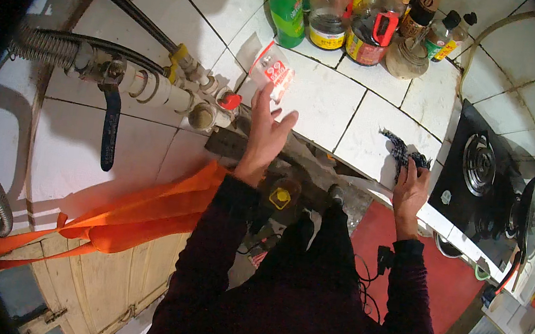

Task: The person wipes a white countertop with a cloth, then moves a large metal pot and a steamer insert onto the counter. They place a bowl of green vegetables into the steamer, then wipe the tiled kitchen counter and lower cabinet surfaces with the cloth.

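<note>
A small clear plastic packet (278,72) with red print and a red top edge is on the white tiled counter (324,106). My left hand (269,130) is just below the packet, fingers apart and nothing gripped between them. One fingertip overlaps the packet's lower edge; whether it touches is unclear. Farther right, my right hand (410,193) pinches a dark checked cloth (400,150) that lies crumpled on the tiles near the stove.
Several sauce bottles (328,20), a green yellow-capped container (285,13) and a glass jar (407,59) line the back. At right is a black gas hob (472,190) with a lidded pan (531,217). Pipes with a valve lever (110,129) and an orange bag (144,207) occupy the left.
</note>
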`<state>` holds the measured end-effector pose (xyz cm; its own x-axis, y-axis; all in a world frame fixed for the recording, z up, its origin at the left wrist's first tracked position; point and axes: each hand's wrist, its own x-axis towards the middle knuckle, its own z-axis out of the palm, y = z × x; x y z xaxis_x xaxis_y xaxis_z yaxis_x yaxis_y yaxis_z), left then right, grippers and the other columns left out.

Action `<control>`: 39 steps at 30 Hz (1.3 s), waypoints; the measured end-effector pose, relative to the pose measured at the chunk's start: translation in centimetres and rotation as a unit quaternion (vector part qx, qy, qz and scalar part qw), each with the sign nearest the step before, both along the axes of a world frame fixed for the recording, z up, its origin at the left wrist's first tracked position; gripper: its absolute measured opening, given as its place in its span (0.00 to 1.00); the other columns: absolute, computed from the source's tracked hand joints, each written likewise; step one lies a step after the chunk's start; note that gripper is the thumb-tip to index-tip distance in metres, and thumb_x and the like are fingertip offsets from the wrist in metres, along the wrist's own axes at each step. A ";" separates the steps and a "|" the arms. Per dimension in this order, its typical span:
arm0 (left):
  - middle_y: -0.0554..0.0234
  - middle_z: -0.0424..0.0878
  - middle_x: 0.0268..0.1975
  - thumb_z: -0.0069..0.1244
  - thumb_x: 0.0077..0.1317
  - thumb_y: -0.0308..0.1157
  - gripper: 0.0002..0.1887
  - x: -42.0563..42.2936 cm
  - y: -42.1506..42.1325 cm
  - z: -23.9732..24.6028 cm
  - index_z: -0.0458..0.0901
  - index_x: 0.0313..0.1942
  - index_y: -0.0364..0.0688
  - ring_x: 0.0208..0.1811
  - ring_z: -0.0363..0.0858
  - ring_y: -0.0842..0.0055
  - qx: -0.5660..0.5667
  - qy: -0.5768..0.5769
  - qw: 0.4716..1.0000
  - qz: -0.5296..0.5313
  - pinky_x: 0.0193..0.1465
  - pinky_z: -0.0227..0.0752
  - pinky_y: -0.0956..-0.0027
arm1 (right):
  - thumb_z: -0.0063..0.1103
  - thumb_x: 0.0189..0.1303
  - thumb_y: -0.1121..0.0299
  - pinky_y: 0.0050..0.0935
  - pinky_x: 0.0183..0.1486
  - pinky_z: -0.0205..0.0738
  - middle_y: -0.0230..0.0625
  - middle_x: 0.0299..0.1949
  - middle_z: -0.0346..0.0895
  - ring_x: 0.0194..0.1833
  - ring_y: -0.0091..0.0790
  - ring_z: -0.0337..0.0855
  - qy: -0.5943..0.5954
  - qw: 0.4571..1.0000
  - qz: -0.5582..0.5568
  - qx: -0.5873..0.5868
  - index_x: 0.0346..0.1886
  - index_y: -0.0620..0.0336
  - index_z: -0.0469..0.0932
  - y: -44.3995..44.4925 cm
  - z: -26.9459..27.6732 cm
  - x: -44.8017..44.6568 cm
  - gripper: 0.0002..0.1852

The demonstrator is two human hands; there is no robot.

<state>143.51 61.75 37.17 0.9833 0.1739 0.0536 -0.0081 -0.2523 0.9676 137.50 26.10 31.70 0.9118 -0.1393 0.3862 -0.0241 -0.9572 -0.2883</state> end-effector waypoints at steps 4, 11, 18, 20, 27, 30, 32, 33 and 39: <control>0.43 0.50 0.73 0.59 0.64 0.27 0.41 4.9 2.0 -2.8 0.53 0.72 0.34 0.69 0.63 0.58 0.000 0.005 0.998 0.067 0.71 0.65 0.58 | 0.65 0.63 0.66 0.44 0.43 0.78 0.48 0.46 0.75 0.45 0.51 0.80 -0.017 1.000 0.011 0.009 0.54 0.55 0.81 4.4 -0.7 2.4 0.17; 0.39 0.56 0.70 0.62 0.61 0.31 0.42 4.1 3.3 -3.2 0.57 0.71 0.33 0.69 0.62 0.56 0.078 0.080 0.993 0.031 0.69 0.63 0.57 | 0.63 0.63 0.63 0.47 0.44 0.79 0.46 0.45 0.74 0.46 0.51 0.79 0.026 0.986 0.142 0.084 0.54 0.49 0.80 18.6 -0.4 10.1 0.16; 0.56 0.72 0.65 0.54 0.70 0.30 0.28 -12.1 0.2 -1.8 0.66 0.69 0.39 0.68 0.71 0.66 -0.156 0.196 0.968 -0.015 0.68 0.68 0.63 | 0.56 0.67 0.61 0.49 0.42 0.82 0.45 0.49 0.72 0.50 0.52 0.78 0.079 0.969 0.214 0.090 0.55 0.42 0.79 25.6 0.5 14.7 0.14; 0.60 0.77 0.60 0.53 0.72 0.34 0.24 -15.9 3.0 -3.0 0.71 0.65 0.38 0.64 0.75 0.68 -0.253 0.289 0.923 -0.022 0.67 0.69 0.64 | 0.55 0.68 0.62 0.48 0.42 0.82 0.45 0.49 0.73 0.51 0.51 0.78 0.076 0.970 0.224 0.056 0.56 0.42 0.79 23.5 -0.1 14.3 0.14; 0.58 0.81 0.54 0.49 0.74 0.33 0.14 -28.0 10.6 -8.0 0.76 0.56 0.38 0.57 0.80 0.68 -0.350 0.318 0.871 0.132 0.65 0.72 0.63 | 0.60 0.66 0.66 0.43 0.46 0.80 0.44 0.51 0.78 0.50 0.49 0.81 -0.019 0.995 0.093 0.017 0.58 0.43 0.81 7.4 -1.2 7.7 0.17; 0.58 0.81 0.51 0.48 0.74 0.32 0.12 -30.6 11.1 -8.7 0.77 0.54 0.38 0.56 0.80 0.67 -0.372 0.342 0.847 0.166 0.64 0.72 0.62 | 0.61 0.66 0.64 0.44 0.47 0.80 0.49 0.52 0.79 0.50 0.52 0.82 -0.022 1.000 -0.006 -0.021 0.57 0.49 0.83 1.7 -0.8 4.3 0.16; 0.57 0.82 0.51 0.49 0.74 0.32 0.12 -31.4 10.9 -8.9 0.76 0.54 0.38 0.56 0.80 0.66 -0.381 0.360 0.834 0.175 0.64 0.73 0.61 | 0.62 0.66 0.64 0.44 0.46 0.79 0.50 0.49 0.78 0.49 0.54 0.81 -0.025 0.999 -0.031 -0.014 0.56 0.50 0.83 0.5 -1.2 3.2 0.16; 0.57 0.82 0.51 0.49 0.74 0.33 0.13 -31.5 10.8 -8.8 0.76 0.54 0.38 0.56 0.80 0.65 -0.384 0.361 0.833 0.169 0.64 0.73 0.60 | 0.62 0.66 0.65 0.44 0.46 0.79 0.51 0.49 0.77 0.49 0.55 0.81 0.013 0.997 -0.069 -0.014 0.56 0.51 0.83 0.5 -1.4 3.0 0.15; 0.54 0.80 0.58 0.49 0.76 0.37 0.18 -30.8 10.4 -6.7 0.73 0.61 0.38 0.61 0.78 0.68 -0.388 0.353 0.848 0.076 0.66 0.72 0.61 | 0.62 0.66 0.66 0.39 0.50 0.77 0.48 0.48 0.73 0.45 0.53 0.78 -0.017 0.996 -0.003 0.089 0.56 0.54 0.82 7.6 -2.4 2.7 0.16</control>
<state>112.70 72.17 30.51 0.6857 0.0164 -0.7277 0.6176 0.5159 0.5936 140.16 33.72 29.27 0.8978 -0.2140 0.3849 -0.0172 -0.8904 -0.4549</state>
